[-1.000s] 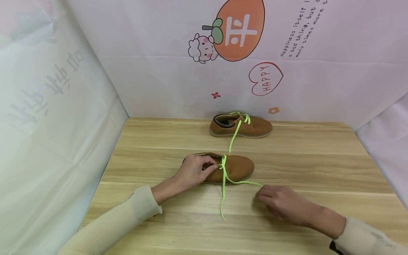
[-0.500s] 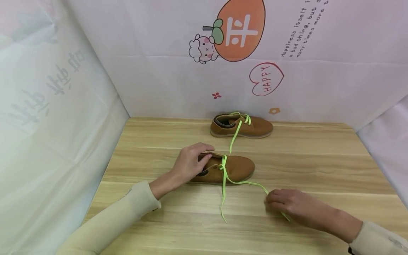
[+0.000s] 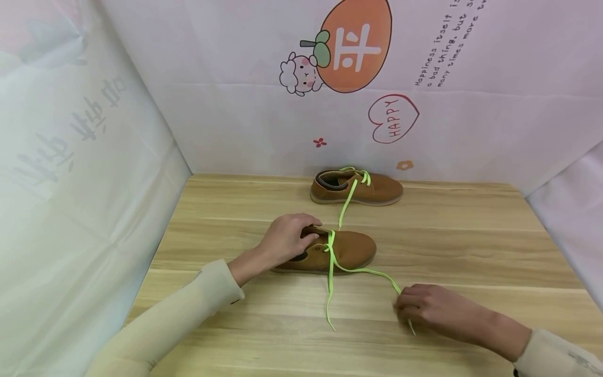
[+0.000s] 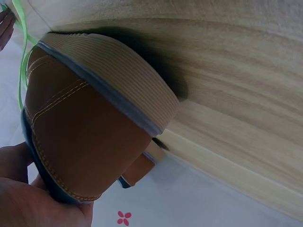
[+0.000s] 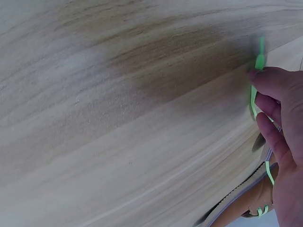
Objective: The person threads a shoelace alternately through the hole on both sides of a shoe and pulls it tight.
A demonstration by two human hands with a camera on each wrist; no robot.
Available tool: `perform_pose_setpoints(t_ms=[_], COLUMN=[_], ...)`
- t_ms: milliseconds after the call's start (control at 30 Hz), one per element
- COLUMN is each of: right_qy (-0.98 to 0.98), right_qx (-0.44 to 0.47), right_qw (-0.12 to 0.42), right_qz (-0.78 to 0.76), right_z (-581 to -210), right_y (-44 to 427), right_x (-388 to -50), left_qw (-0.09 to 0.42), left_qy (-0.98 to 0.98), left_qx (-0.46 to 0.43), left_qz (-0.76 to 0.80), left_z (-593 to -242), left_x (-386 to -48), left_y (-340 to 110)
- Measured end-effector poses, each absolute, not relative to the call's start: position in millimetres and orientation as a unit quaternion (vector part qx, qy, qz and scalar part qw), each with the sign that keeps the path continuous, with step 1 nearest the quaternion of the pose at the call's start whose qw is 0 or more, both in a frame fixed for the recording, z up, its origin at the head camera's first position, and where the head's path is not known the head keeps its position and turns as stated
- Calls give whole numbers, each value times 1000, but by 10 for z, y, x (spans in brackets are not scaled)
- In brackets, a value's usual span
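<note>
A brown leather shoe (image 3: pixel 353 248) lies on the wooden table, toe to the right, its neon green laces crossed in front of the opening. My left hand (image 3: pixel 287 238) reaches over the shoe's opening, thumb and fingers curled at the far edge of the collar. In the left wrist view the brown heel (image 4: pixel 90 127) fills the middle, with that hand at the collar. To the right, my right hand (image 3: pixel 435 311) pinches one green shoelace (image 3: pixel 372 271) close to its end; the tip pokes out below the fingers. The other lace end (image 3: pixel 330 293) lies loose toward me.
Behind, a second brown shoe (image 3: pixel 383 188) with green laces stands against the white printed backdrop (image 3: pixel 235 115). One of its laces trails toward the nearer shoe. White cloth (image 3: pixel 80 157) hangs at the left edge of the wooden table (image 3: pixel 471 235).
My left hand has left the lacing near the knot and moved to the collar's far edge. My right hand has slid rightward and toward me along the lace, closer to its tip.
</note>
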State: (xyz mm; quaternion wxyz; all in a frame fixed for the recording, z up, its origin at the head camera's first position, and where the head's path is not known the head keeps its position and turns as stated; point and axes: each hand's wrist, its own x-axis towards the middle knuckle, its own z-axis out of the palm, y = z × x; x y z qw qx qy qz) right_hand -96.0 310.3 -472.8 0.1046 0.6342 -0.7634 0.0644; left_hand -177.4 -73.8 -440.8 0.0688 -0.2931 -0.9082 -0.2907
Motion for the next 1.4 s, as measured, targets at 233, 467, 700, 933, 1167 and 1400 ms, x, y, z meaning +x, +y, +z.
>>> perform_pose_setpoints(t_ms=[233, 467, 700, 933, 1167, 1400], right_qy=[-754, -785, -789, -780, -781, -806], right_qx=[638, 583, 497, 461, 443, 423], right_qw=[130, 70, -22, -49, -43, -20], right_qz=[84, 199, 361, 421, 438, 413], right_z=[-4806, -4789, -4574, -4359, -4194, -4012], right_y=[3070, 3014, 2877, 2753, 2640, 2525], right_x=[-978, -949, -931, -946, -971, -1066], left_qw=[62, 75, 89, 103, 98, 113], left_qy=[-920, -923, -923, -924, -925, -917], left_qx=[-276, -271, -266, -260, -255, -266], left_qz=[-272, -263, -264, -261, -266, -273], left_z=[-4426, -4414, -4423, -4440, -4434, -4468], left_x=[-1779, -1796, -1799, -1800, -1804, -1806], left_y=[-706, -660, -635, -617, -611, -611])
